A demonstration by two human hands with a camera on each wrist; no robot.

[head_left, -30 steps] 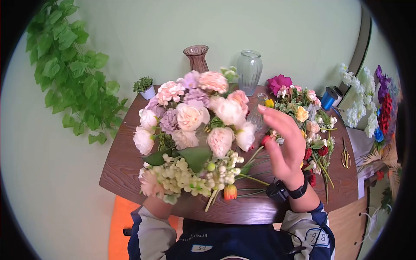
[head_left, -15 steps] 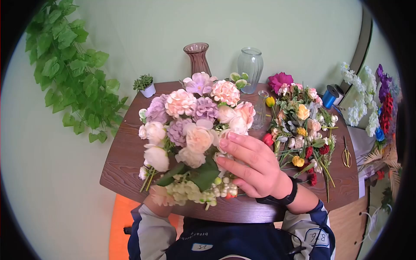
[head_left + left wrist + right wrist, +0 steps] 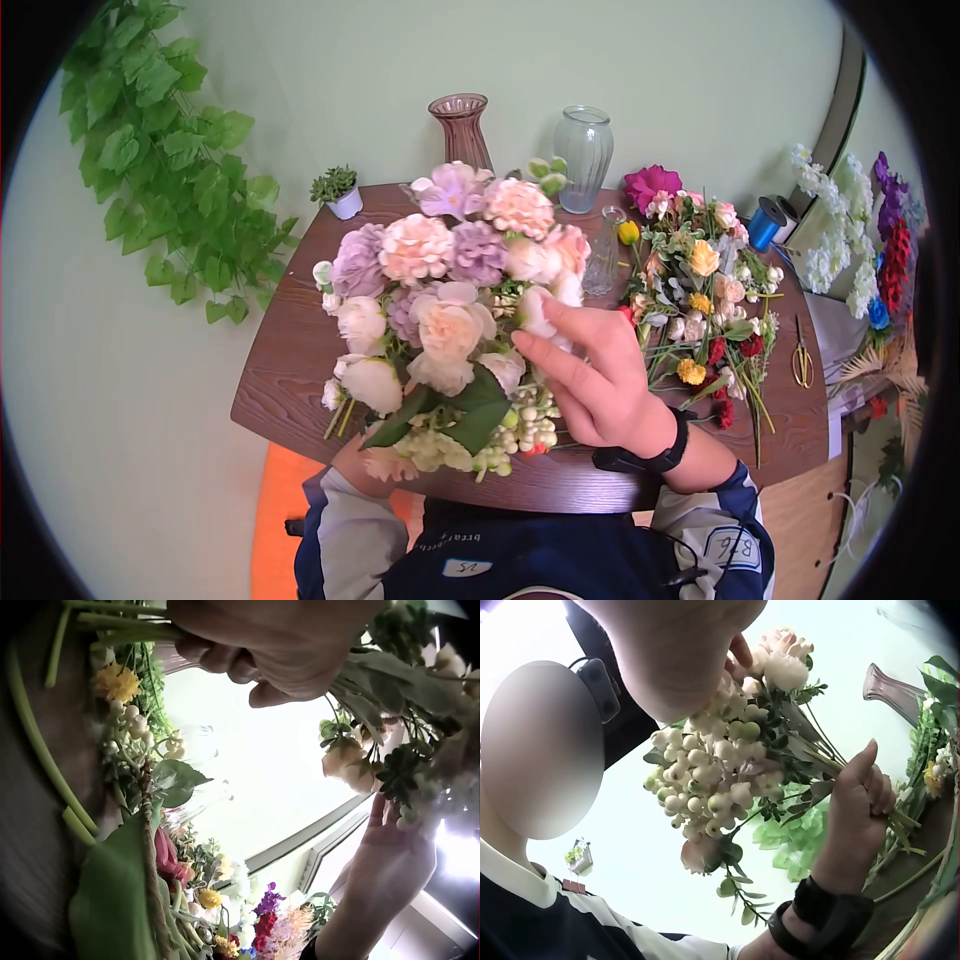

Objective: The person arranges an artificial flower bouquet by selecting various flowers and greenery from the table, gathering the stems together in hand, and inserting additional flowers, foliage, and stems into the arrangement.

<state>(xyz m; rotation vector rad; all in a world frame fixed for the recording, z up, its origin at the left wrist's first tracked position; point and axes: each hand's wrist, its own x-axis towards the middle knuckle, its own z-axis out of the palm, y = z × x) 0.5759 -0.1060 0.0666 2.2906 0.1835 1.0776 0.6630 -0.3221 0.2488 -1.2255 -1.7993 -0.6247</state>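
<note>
A large bouquet of artificial flowers [image 3: 450, 320] in pink, lilac and white, with pale green berries [image 3: 720, 765] and broad leaves, is held over the table's near side. My left hand [image 3: 859, 817] grips its bundled stems, with the cut ends poking out below the fist; in the head view the bouquet hides this hand. At the bouquet's right side, my right hand [image 3: 610, 385] pinches a white flower [image 3: 537, 312] with bent fingers. From the left wrist view, the same right hand [image 3: 386, 877] reaches up to the blossoms.
Loose flowers [image 3: 705, 300] lie heaped on the table's right, beside gold-handled scissors [image 3: 802, 358]. Behind stand a purple glass vase [image 3: 460, 125], a clear vase [image 3: 585, 160], a small glass vase [image 3: 603, 255], ribbon spools [image 3: 768, 222] and a potted succulent [image 3: 338, 192].
My right hand has come in from the right to the bouquet, and its fingers have bent at a white flower. The bouquet has turned and tilted slightly in my left hand.
</note>
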